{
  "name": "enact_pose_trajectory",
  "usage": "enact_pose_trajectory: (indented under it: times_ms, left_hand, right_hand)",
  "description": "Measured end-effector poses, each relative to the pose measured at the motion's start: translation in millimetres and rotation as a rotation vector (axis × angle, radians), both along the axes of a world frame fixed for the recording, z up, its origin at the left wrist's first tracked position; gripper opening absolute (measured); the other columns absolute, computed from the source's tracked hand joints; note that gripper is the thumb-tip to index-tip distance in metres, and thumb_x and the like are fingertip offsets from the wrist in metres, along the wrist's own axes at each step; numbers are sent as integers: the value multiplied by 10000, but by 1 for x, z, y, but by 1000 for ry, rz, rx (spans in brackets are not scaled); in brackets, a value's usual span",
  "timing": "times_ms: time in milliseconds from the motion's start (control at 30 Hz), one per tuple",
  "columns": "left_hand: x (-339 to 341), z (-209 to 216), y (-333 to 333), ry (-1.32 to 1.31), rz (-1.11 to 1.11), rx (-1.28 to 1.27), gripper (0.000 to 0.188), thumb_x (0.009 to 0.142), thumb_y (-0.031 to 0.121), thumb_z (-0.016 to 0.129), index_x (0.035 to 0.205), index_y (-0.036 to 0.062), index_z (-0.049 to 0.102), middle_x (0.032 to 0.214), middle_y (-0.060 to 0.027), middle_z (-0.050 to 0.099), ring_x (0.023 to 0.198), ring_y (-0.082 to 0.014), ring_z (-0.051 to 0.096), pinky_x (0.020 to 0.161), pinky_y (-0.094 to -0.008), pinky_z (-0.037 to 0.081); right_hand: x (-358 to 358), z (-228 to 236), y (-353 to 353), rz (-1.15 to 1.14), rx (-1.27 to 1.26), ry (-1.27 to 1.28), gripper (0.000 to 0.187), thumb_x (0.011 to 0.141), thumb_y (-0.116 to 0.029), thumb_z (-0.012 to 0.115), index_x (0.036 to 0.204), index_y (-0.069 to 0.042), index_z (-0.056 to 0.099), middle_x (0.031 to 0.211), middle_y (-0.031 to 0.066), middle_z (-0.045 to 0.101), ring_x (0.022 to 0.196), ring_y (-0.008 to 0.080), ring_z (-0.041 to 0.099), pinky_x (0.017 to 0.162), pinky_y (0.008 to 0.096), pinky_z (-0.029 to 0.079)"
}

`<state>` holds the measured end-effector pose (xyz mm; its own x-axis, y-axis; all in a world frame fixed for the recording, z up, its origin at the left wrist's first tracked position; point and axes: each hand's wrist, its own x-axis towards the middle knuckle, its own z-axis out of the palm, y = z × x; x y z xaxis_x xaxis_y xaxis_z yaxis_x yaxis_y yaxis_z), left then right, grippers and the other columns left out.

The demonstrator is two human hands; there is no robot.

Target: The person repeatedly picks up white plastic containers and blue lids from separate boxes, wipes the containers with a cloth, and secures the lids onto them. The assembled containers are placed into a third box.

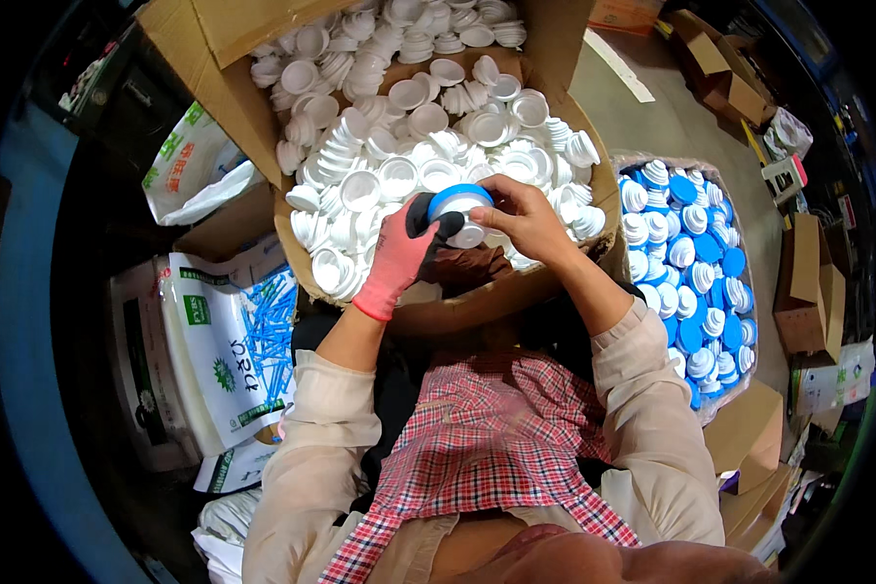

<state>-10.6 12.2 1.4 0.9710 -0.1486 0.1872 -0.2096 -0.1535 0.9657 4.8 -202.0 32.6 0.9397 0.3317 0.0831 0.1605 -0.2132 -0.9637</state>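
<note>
Between both hands, over the near side of a cardboard box, is a round white plastic part with a blue rim. My left hand, in a pink glove with black fingertips, closes on its left side. My bare right hand grips it from the right, with the thumb across its front. Beneath and beyond the hands, the cardboard box holds a heap of loose white ribbed plastic parts. Some of these are stacked inside one another. A dark brown patch shows among them just below my hands.
On the right stands a plastic-lined container full of blue-and-white capped parts. Thin blue plastic sticks lie on white printed sacks at the left. Cardboard boxes stand along the right side, and a white-and-green bag sits at upper left.
</note>
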Motion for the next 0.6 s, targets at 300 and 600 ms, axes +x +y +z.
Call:
enact_pose_trajectory:
  times_ms: [300, 600]
  left_hand:
    - [5, -2, 4, 271, -243, -122, 501, 981, 403, 484, 1283, 3, 489, 1189, -99, 563, 1001, -190, 597, 777, -304, 522]
    - [-3, 5, -34, 269, -399, 7, 380, 960, 317, 518, 1153, -8, 561, 999, -101, 644, 823, -143, 624, 734, -272, 498]
  right_hand:
    - [1, 9, -16, 82, -81, -32, 421, 831, -281, 725, 1134, -25, 581, 1020, 99, 641, 973, 175, 589, 869, 335, 466]
    - [-33, -3, -76, -36, 12, -102, 475, 832, -260, 709, 1228, -65, 533, 1104, 163, 620, 1012, 255, 592, 900, 358, 458]
